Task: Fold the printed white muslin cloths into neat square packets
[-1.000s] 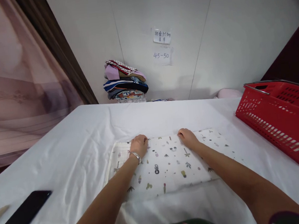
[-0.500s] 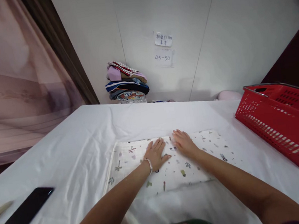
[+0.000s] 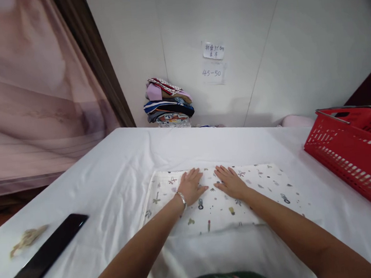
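Observation:
A white cloth (image 3: 219,216) printed with small plant-like motifs lies folded into a wide rectangle in front of me. My left hand (image 3: 191,186), with a silver bracelet at the wrist, rests flat on its upper middle, fingers stretched out. Just to the right, my right hand (image 3: 230,182) also lies flat on the cloth with its fingers spread. The two hands are a small gap apart, near the cloth's far edge. Neither one grips the fabric.
A white-covered table (image 3: 112,198) carries a black phone-like slab (image 3: 48,252) and a beige tuft (image 3: 29,239) on the left. At right stands a red basket (image 3: 354,157). Behind the table are stacked folded fabrics (image 3: 169,103), a wall with paper notes (image 3: 213,73), and a pink curtain (image 3: 30,97).
The view has turned slightly left, so everything sits further right. My right hand's fingers have spread flat on the cloth. My left hand stays pressed on it.

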Tool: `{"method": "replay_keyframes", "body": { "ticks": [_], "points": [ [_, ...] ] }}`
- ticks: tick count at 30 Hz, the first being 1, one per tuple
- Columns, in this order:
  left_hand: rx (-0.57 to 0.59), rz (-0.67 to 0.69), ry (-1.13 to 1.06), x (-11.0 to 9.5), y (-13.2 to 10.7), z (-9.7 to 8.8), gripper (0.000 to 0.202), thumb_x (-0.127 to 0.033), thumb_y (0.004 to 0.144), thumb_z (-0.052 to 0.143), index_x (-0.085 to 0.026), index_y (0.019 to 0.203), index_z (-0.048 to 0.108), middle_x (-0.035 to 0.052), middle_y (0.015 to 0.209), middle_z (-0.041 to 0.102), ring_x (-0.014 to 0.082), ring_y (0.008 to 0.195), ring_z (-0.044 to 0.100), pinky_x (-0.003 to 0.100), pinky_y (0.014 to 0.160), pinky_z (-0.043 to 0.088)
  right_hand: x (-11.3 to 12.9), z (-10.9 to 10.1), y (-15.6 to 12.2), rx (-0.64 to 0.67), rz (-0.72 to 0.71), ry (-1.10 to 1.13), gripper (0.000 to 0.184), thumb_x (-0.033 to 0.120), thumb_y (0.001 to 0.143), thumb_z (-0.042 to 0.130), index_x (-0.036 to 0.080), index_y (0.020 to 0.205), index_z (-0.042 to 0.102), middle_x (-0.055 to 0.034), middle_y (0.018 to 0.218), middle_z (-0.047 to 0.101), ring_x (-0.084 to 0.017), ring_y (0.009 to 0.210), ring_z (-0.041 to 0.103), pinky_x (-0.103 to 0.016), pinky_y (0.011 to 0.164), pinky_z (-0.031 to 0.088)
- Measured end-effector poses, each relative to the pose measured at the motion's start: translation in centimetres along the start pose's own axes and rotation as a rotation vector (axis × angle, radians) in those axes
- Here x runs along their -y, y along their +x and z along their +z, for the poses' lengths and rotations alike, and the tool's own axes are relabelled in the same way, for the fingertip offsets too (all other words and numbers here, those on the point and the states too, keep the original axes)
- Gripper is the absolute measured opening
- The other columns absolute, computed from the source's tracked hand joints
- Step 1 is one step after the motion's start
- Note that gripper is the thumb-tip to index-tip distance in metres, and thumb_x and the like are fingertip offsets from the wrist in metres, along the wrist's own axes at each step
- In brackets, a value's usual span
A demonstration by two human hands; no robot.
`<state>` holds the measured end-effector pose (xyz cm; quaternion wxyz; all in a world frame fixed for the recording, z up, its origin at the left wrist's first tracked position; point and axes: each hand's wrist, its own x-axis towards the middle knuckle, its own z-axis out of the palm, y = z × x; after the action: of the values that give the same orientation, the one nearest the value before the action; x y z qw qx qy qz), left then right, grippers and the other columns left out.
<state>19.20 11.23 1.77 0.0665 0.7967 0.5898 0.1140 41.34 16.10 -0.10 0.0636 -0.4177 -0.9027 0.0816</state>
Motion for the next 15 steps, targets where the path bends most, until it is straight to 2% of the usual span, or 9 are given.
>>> {"method": "replay_keyframes", "body": {
  "ticks": [3,5,8,11,15],
  "points": [
    [-0.081,-0.232,0.1,3.1,-2.3,-2.1,0.049,-0.043,0.082,0.044,-0.02,0.125,0.043,0.0079,0.139,0.034,0.0245,0.13,0.024,0.046,0.106,0.016,-0.1,0.0,0.0,0.019,0.005,0.001,0.066,0.059,0.085,0.017,0.02,0.138,0.025,-0.0035,0.146,0.014,-0.019,0.134,0.007,-0.041,0.107,0.004],
    [-0.117,-0.406,0.143,5.3,-4.2,-3.5,0.05,-0.041,0.081,0.044,-0.016,0.125,0.043,0.0114,0.138,0.035,0.0269,0.128,0.028,0.046,0.103,0.023,-0.1,-0.3,0.1,0.045,0.019,0.004,0.068,0.06,0.085,0.016,0.019,0.138,0.024,-0.0035,0.147,0.013,-0.019,0.134,0.007,-0.04,0.107,0.004],
    [-0.061,-0.627,0.081,7.8,-6.9,-4.8,0.054,-0.044,0.079,0.042,-0.013,0.124,0.041,0.015,0.131,0.042,0.0295,0.119,0.04,0.042,0.093,0.036,0.7,-1.1,0.0,0.092,0.052,0.007,0.068,0.06,0.085,0.017,0.018,0.138,0.023,-0.0045,0.147,0.012,-0.02,0.134,0.005,-0.041,0.106,0.004],
    [0.007,-0.748,-0.051,8.9,-8.7,-5.1,0.055,-0.048,0.078,0.042,-0.013,0.121,0.043,0.0152,0.12,0.052,0.0293,0.109,0.049,0.039,0.086,0.04,2.5,-1.5,-0.5,0.063,0.08,-0.001,0.069,0.059,0.085,0.016,0.018,0.14,0.018,-0.0053,0.147,0.007,-0.021,0.134,0.0,-0.042,0.106,0.0],
    [-0.006,-0.836,-0.213,9.3,-9.2,-4.9,0.055,-0.052,0.072,0.049,-0.013,0.111,0.05,0.0158,0.106,0.06,0.0308,0.098,0.057,0.039,0.08,0.043,5.0,-0.8,-1.2,0.058,0.112,0.017,0.071,0.06,0.085,0.013,0.016,0.14,0.016,-0.0058,0.147,0.006,-0.02,0.134,-0.003,-0.04,0.106,-0.002]
  ]
}}
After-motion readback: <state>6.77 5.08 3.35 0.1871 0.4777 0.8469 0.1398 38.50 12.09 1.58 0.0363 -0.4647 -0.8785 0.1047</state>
